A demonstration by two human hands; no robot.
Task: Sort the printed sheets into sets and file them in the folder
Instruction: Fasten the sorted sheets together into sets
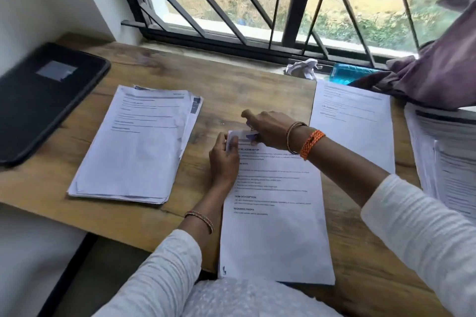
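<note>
A set of printed sheets (273, 226) lies in front of me on the wooden table (231, 90). My left hand (224, 159) pinches the set's top left corner, which is lifted a little. My right hand (268, 128) is curled over the same corner and grips a small purple and white object (251, 134); most of that object is hidden. A thick stack of sheets (134, 147) lies to the left, a single sheet (355, 123) to the right, and another stack (448, 162) at the far right edge. The black folder (38, 100) lies closed at the far left.
A barred window (298, 8) runs along the back of the table. On the sill lie a crumpled paper (302, 68) and a blue packet (347, 72). A purple cloth (438, 72) hangs over the back right corner and onto the far right stack.
</note>
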